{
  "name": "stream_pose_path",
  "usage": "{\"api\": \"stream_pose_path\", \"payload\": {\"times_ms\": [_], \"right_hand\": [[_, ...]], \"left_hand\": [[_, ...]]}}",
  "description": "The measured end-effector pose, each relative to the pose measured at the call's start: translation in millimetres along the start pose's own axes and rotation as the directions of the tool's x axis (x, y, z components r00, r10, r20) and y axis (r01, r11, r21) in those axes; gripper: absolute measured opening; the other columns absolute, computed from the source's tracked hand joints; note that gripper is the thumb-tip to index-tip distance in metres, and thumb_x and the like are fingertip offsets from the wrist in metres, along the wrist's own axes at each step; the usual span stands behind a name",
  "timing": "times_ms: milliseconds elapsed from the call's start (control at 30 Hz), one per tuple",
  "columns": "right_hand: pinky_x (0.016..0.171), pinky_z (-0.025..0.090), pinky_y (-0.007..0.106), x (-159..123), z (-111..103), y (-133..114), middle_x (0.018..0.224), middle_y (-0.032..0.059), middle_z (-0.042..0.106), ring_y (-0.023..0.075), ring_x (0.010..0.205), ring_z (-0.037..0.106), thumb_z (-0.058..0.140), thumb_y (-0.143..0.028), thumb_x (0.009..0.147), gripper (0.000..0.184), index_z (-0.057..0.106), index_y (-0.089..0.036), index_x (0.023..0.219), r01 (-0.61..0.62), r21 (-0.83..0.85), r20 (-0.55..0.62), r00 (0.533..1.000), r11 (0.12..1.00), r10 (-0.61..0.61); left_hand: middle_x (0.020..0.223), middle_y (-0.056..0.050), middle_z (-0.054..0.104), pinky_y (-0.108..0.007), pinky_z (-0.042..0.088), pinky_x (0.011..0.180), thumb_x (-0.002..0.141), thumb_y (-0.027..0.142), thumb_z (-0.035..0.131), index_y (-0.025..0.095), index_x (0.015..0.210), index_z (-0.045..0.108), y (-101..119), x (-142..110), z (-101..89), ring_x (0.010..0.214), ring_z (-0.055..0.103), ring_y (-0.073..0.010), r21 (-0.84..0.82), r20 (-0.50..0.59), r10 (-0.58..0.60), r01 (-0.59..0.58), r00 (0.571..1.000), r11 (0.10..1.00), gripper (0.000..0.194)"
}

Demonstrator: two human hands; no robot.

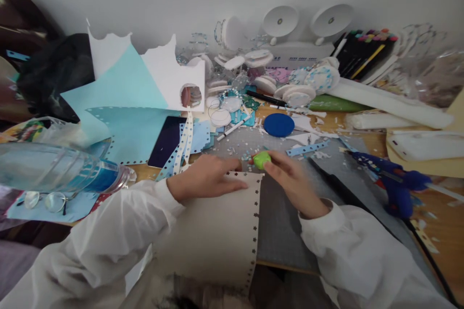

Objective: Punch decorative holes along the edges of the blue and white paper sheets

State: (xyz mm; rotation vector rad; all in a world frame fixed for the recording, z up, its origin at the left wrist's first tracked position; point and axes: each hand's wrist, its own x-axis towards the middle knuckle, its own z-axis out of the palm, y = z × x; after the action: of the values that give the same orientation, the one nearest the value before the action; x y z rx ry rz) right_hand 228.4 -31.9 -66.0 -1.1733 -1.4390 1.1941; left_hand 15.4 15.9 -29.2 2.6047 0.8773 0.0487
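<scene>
My left hand [210,178] lies on the upper part of a pale sheet of paper [213,236], thumb stretched out and fingers near the top edge. Small star-shaped holes run down the sheet's right side and partly along its top. In my right hand [290,181] is a small bright green paper punch [261,160], gripped between thumb and fingers just above the sheet's top right corner. The punch's underside is hidden, so I cannot tell whether paper is in it. A grey cutting mat [282,236] lies beneath, with tiny paper scraps around the punch.
A blue glue gun [395,178] and its cable lie at the right. A blue disc [279,125] sits beyond my hands. At the left are a water bottle [65,169], glasses [54,202] and light-blue paper sheets [134,130]. White foam rounds [264,83] crowd the back.
</scene>
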Motion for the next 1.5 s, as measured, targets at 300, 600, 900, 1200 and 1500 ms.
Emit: {"api": "stream_pose_path", "payload": {"times_ms": [300, 600, 900, 1200, 1500], "right_hand": [[0.086, 0.054, 0.043, 5.7, 3.7, 14.4, 0.106, 0.0077, 0.07, 0.0249, 0.097, 0.066, 0.038, -0.056, 0.093, 0.044, 0.069, -0.024, 0.095, -0.162, 0.307, 0.013, 0.986, 0.938, 0.166], [0.096, 0.048, 0.045, 8.8, 1.6, 1.3, 0.107, 0.0104, 0.071, 0.0237, 0.1, 0.067, 0.022, -0.062, 0.093, 0.062, 0.067, -0.02, 0.096, -0.296, 0.518, 0.158, 0.955, 0.803, 0.251], [0.074, 0.054, 0.039, 9.9, 4.8, 4.9, 0.089, 0.0119, 0.069, 0.0233, 0.083, 0.067, 0.014, -0.058, 0.094, 0.06, 0.06, -0.019, 0.092, -0.205, 0.357, 0.051, 0.978, 0.911, 0.2], [0.082, 0.049, 0.037, 3.9, 25.8, 11.0, 0.099, 0.0054, 0.059, 0.0221, 0.095, 0.057, 0.066, -0.034, 0.082, 0.026, 0.056, -0.026, 0.105, 0.181, -0.218, -0.124, 0.97, 0.959, -0.211], [0.084, 0.051, 0.042, 6.0, 36.2, 20.3, 0.102, 0.0081, 0.055, 0.0238, 0.097, 0.058, 0.06, -0.02, 0.084, 0.025, 0.051, -0.025, 0.107, 0.345, -0.515, 0.026, 0.921, 0.785, -0.388]], "left_hand": [[0.078, -0.002, 0.071, -0.022, 0.04, 0.059, 0.093, 0.033, 0.044, 0.02, 0.099, 0.064, 2.7, -3.0, -1.8, 0.067, 0.066, -0.016, -0.085, 0.022, 0.062, -0.06, 0.998, 0.995, 0.024], [0.094, -0.004, 0.074, -0.022, 0.043, 0.064, 0.093, 0.03, 0.047, 0.021, 0.113, 0.062, -2.2, -4.7, 9.6, 0.077, 0.069, -0.0171, -0.159, -0.004, 0.086, -0.085, 0.996, 0.984, 0.026], [0.094, -0.009, 0.067, -0.032, 0.046, 0.078, 0.091, 0.03, 0.049, 0.016, 0.103, 0.064, -8.1, 2.6, 21.7, 0.089, 0.062, -0.0223, -0.022, -0.116, 0.041, -0.044, 0.992, 0.999, 0.023], [0.106, -0.011, 0.062, -0.034, 0.051, 0.087, 0.09, 0.041, 0.054, 0.014, 0.11, 0.053, 4.5, -2.1, 39.1, 0.098, 0.061, -0.0187, -0.872, -0.166, -0.194, -0.052, 0.967, 0.487, 0.034], [0.093, -0.006, 0.062, -0.035, 0.051, 0.083, 0.08, 0.049, 0.064, 0.014, 0.1, 0.053, 2.5, 1.9, 53.4, 0.092, 0.061, -0.0191, -0.964, -0.034, -0.313, 0.052, 0.949, 0.262, 0.041]]}}
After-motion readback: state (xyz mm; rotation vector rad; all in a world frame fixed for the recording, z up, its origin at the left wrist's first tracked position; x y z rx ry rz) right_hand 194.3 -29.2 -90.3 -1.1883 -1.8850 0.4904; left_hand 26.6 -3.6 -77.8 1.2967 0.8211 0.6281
